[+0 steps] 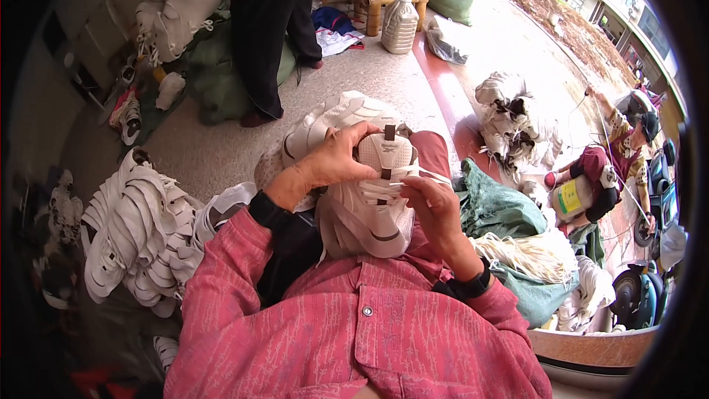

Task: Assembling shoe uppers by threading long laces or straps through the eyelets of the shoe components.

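Observation:
A white shoe upper (362,225) with dark patches down its front rests on my lap. My left hand (329,159) grips it, with thumb and fingers closed round its padded tongue (385,154). Close by on the right, my right hand (437,210) pinches the end of a thin white shoelace (428,171) beside the eyelets. How far the lace is threaded I cannot tell. More white shoe uppers (314,124) lie just beyond the one in my hands.
Stacked white uppers (140,229) stand at my left. On the right, a bundle of laces (528,255) lies on a green sack (495,203). Farther off are another pile of uppers (521,122), a standing person (269,29), a seated person (628,144) and a bamboo chair (369,1).

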`<action>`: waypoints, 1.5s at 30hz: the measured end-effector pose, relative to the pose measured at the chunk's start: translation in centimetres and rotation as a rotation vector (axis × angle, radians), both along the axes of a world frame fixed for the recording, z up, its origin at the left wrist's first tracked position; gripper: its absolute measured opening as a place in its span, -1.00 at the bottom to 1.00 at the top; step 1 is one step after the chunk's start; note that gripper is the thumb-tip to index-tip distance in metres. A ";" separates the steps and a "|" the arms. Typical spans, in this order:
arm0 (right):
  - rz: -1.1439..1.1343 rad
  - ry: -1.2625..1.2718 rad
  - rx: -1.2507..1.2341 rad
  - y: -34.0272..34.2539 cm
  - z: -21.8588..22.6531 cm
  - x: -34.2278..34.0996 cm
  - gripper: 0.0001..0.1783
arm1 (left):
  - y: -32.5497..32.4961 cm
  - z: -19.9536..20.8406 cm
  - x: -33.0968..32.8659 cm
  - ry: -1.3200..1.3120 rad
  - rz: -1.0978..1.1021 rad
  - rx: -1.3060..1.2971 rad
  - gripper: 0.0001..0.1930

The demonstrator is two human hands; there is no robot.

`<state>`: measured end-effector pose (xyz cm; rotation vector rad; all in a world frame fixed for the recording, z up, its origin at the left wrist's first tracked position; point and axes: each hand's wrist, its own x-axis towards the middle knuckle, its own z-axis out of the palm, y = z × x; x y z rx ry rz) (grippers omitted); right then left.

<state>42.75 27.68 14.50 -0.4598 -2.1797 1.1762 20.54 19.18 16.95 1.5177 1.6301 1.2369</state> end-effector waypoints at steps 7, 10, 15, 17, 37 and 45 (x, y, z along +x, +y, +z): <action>-0.104 0.125 0.261 0.0 -0.6 -0.2 -0.84 | 0.4 0.2 0.0 0.082 -0.019 -0.036 -0.36; -0.148 0.075 0.180 -0.3 -0.3 -0.1 -0.85 | 0.5 0.2 0.1 -0.089 -0.084 -0.046 -0.36; -0.164 0.173 0.238 -0.1 -0.4 -0.7 -0.88 | 0.3 0.3 0.5 -0.366 -0.124 -0.091 -0.36; -0.147 0.214 0.362 0.1 -0.9 -1.1 -0.89 | 0.2 -0.2 0.3 -0.381 -0.132 -0.087 -0.36; -0.001 -0.010 0.259 0.5 1.3 -1.9 -0.88 | -0.1 -0.6 -0.4 -0.238 -0.122 -0.179 -0.30; -0.129 0.057 0.192 -0.1 -0.5 -3.3 -0.91 | -0.1 -0.4 -0.5 -0.236 -0.186 -0.183 -0.32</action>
